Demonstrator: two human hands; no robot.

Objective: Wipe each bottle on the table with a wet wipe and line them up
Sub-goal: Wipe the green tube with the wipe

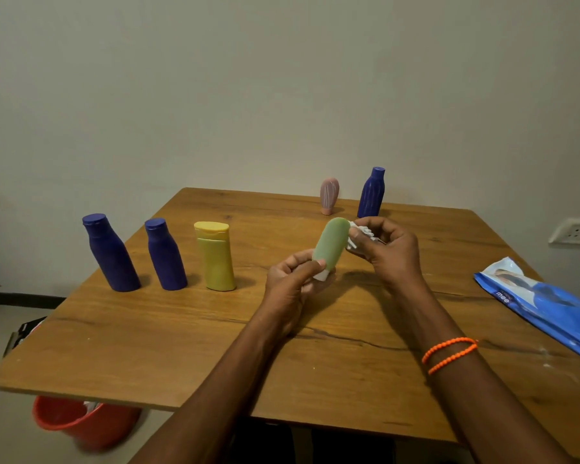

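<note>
My left hand [292,279] grips a green bottle [329,244] by its white cap end, held above the wooden table [188,346]. My right hand [387,249] pinches a crumpled white wet wipe [360,234] against the bottle's upper end. Two dark blue bottles [111,254] [165,256] and a yellow bottle [215,257] stand in a row on the left. At the table's far edge a pink bottle [329,195] stands on its cap beside another blue bottle [371,194].
A blue wet wipe pack [546,306] lies at the right edge of the table. A red bucket [81,423] sits on the floor under the table's front left corner. A wall socket [575,232] is at the right.
</note>
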